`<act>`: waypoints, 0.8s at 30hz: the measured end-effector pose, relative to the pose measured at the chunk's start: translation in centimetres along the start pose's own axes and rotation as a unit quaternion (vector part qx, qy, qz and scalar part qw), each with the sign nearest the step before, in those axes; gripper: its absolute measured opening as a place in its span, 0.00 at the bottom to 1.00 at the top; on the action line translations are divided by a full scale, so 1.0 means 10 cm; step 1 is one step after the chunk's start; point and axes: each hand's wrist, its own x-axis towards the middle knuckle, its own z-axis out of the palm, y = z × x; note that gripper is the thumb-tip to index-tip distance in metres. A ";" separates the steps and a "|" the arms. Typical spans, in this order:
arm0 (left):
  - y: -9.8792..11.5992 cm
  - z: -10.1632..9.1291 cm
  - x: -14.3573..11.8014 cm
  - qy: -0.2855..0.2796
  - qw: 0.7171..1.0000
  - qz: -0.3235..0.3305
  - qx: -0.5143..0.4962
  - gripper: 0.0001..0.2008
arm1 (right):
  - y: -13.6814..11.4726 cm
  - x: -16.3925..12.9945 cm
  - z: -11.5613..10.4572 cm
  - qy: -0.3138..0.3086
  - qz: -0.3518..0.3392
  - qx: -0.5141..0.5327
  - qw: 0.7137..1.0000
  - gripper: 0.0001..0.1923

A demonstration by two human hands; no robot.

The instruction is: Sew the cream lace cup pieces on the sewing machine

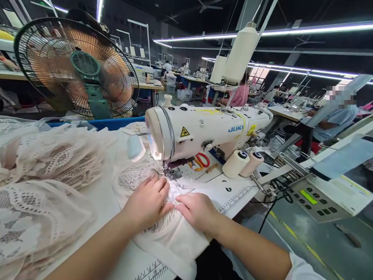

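1. White sewing machine (pixel 204 130) is standing toward the far edge of the sewing table (pixel 233 194); blue lettering "JUKI" is showing on its body, with a yellow triangular warning sticker (pixel 184 132) near the head end. Other yellow labels on top are too small to read.
2. Printed ruler markings are running along the table's near edge; the figures are not legible.
3. Left hand (pixel 148 202) is lying palm down, fingers loosely spread and flat, pressing the lace fabric piece (pixel 171 229) just in front of the needle area. It is gripping nothing.
4. Right hand (pixel 198 210) is resting beside it, fingers curled slightly onto the same piece, fingertips nearly touching the left hand's; whether it is pinching the cloth I cannot tell.
5. The lace piece is lying under both hands and draping over the near edge.
6. A heap of lace (pixel 43 186) is covering the table's left side.
7. Two thread cones (pixel 243 163) are lying right of the needle, red-handled scissors (pixel 201 160) behind them.
8. A control panel (pixel 314 198) with a lit green display is sitting off the right edge.
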 end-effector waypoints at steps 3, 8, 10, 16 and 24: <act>-0.01 0.01 0.02 0.000 1.000 -0.004 -0.003 0.21 | 0.00 0.04 -0.04 -0.011 0.006 0.003 1.000 0.10; -0.03 0.00 0.02 0.014 1.000 0.004 -0.016 0.19 | 0.01 0.03 -0.08 -0.030 -0.001 0.020 0.999 0.11; -0.03 -0.01 0.01 0.005 1.000 0.002 -0.021 0.18 | 0.01 0.02 -0.06 -0.029 0.000 0.023 0.999 0.11; -0.01 0.01 -0.02 0.011 1.000 -0.010 -0.028 0.24 | 0.07 -0.03 0.04 0.019 -0.033 0.052 0.998 0.11; 0.01 -0.02 -0.02 -0.032 0.999 -0.027 -0.009 0.27 | 0.09 -0.05 0.09 0.062 -0.050 0.081 0.994 0.12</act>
